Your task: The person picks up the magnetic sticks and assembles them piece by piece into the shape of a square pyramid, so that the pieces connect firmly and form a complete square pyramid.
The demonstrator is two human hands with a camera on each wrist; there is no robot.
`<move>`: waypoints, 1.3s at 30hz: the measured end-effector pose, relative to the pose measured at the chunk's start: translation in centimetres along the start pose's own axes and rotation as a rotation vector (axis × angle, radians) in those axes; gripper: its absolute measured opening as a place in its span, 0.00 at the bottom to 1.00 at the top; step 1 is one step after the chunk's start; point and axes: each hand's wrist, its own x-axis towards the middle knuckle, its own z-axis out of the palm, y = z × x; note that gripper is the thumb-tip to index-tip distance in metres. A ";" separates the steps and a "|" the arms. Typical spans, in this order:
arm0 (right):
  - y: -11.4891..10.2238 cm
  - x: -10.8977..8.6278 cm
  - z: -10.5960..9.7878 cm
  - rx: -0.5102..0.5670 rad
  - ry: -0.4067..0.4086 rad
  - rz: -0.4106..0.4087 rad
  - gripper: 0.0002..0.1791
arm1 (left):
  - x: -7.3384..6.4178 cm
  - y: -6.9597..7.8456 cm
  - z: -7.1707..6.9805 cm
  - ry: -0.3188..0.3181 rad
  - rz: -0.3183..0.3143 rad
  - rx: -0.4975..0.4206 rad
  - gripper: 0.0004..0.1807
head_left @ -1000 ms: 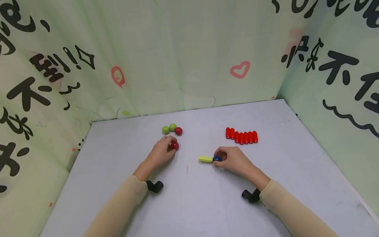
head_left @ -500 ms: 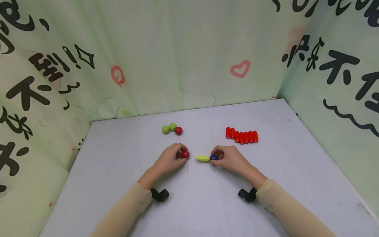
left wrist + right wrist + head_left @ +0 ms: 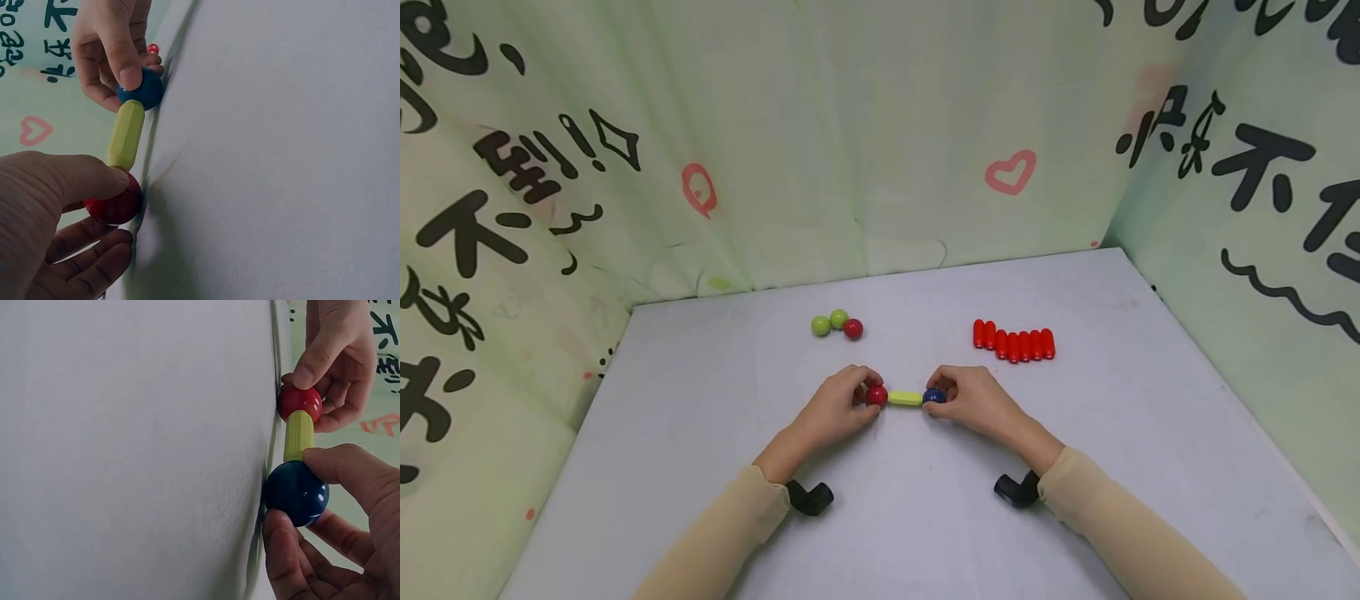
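Observation:
Between thumb and fingers, my left hand (image 3: 838, 407) pinches a red ball (image 3: 877, 396). My right hand (image 3: 973, 402) pinches a blue ball (image 3: 934, 397) the same way. A yellow-green rod (image 3: 905, 399) bridges the two balls, one end against each. In the left wrist view the rod (image 3: 127, 134) runs from the blue ball (image 3: 142, 89) down to the red ball (image 3: 115, 201). The right wrist view shows the blue ball (image 3: 297, 493) near and the red ball (image 3: 299, 404) beyond it, with the rod (image 3: 299, 435) between.
Two green balls (image 3: 821, 326) and another red ball (image 3: 853, 329) lie together farther back on the white table (image 3: 715, 375). A row of several red rods (image 3: 1013, 346) lies at the back right. Green curtains with writing (image 3: 850, 150) enclose the table's back and sides.
My left hand has carried its red ball rightward and nearer, up to the rod's free end. My right hand has moved slightly left with the blue ball and rod. The other pieces stay put.

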 end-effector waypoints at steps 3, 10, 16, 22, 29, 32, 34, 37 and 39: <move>0.0 0.1 0.0 -0.005 -0.001 0.002 0.14 | 0.0 0.1 0.0 -0.001 0.001 -0.004 0.17; 0.1 0.1 -0.1 -0.003 0.003 0.017 0.12 | 0.0 0.1 0.0 0.003 0.011 -0.012 0.17; 0.4 0.6 -1.1 -0.034 0.059 0.057 0.10 | 0.2 0.0 -0.1 0.001 0.017 0.007 0.17; 1.5 1.6 -2.7 -0.131 0.183 0.086 0.13 | 0.3 -0.1 -0.3 0.001 0.033 0.033 0.17; 2.8 2.4 -3.9 -0.358 0.276 0.112 0.22 | 0.2 0.2 -0.4 0.026 0.082 0.063 0.20; 3.2 2.6 -4.0 -0.481 0.286 0.116 0.24 | 0.0 0.5 -0.3 0.055 0.115 0.109 0.20; 3.5 2.7 -3.9 -0.516 0.289 0.113 0.23 | -0.2 0.8 -0.1 0.074 0.138 0.146 0.19; 3.8 2.8 -3.8 -0.515 0.297 0.091 0.21 | -0.5 1.5 0.1 0.079 0.159 0.178 0.17; 3.8 2.9 -3.6 -0.495 0.310 0.076 0.20 | -0.6 2.0 0.3 0.059 0.160 0.170 0.17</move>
